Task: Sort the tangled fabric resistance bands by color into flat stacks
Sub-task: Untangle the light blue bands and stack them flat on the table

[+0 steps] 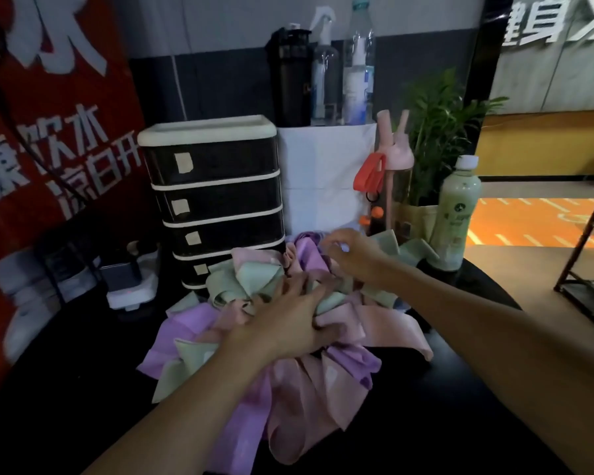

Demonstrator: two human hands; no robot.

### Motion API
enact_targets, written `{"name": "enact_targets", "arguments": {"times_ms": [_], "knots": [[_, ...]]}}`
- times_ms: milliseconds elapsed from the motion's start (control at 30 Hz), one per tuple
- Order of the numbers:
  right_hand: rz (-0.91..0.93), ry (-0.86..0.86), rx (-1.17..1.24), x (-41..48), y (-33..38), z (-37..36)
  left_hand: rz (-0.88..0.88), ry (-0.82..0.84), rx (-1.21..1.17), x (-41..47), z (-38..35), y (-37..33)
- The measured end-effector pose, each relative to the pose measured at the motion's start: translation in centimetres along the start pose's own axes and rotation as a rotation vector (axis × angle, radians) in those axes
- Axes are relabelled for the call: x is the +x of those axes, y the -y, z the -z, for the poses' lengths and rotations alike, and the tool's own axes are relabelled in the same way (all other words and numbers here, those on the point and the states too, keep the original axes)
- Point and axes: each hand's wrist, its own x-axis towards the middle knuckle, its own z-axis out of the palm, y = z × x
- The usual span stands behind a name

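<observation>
1. Our left hand (pixel 285 323) lies on the tangled bands (pixel 288 389) — fingers spread and nearly straight, tips pressing a green band (pixel 240 282), thumb on a pink band (pixel 374 320).
2. Our right hand (pixel 357 257) hovers just beyond, fingers curled over a purple band (pixel 306 255) — blur hides whether they grip it.
3. The tangled bands spread beneath and around both sets of fingers on a black table (pixel 460 406).
4. Past the fingertips stand a drawer unit (pixel 216 200) and a pale green bottle (pixel 456 214).

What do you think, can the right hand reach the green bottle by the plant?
Probably yes. The green bottle stands close beside the right hand, and only a low green band lies between them, nothing tall.
</observation>
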Motion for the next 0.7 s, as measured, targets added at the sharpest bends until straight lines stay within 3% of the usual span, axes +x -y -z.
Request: {"name": "enact_targets", "arguments": {"times_ms": [700], "knots": [[0.109, -0.070, -0.039, -1.6, 1.5, 2.2, 0.008, -0.112, -0.078, -1.0, 2.3, -0.4]]}}
